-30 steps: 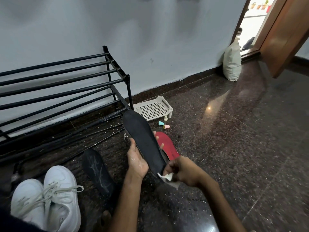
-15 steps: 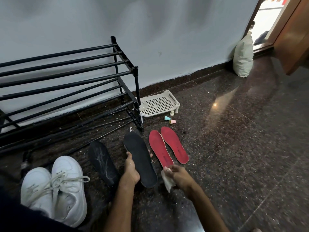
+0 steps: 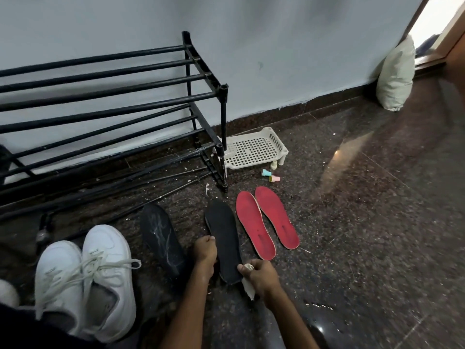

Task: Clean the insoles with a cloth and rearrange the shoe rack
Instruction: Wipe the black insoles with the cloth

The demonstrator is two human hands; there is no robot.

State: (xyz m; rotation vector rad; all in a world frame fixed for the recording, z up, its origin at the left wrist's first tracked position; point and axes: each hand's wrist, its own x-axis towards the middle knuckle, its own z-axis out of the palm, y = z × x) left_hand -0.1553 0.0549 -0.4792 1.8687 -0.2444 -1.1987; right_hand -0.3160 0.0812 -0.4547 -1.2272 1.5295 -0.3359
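A black insole [image 3: 224, 235] lies flat on the dark floor. My left hand [image 3: 205, 250] grips its left edge near the middle. My right hand [image 3: 260, 274] is closed around a small white cloth [image 3: 247, 285] and rests at the insole's heel end. Left of it lies a second black insole [image 3: 161, 238] with pale scuff marks. Two red insoles [image 3: 266, 222] lie side by side to the right. The black metal shoe rack [image 3: 105, 104] stands against the wall with bare shelves.
A pair of white sneakers [image 3: 85, 278] sits at the lower left. A white perforated plastic tray [image 3: 254, 149] stands by the rack's right leg, with small pastel caps [image 3: 270, 175] in front of it. A pale sack [image 3: 396, 76] leans by the doorway. Wet drops lie on the floor at lower right.
The black insole has come down from a raised, tilted hold to lie flat on the floor. Both hands went down with it. The view has shifted left and down.
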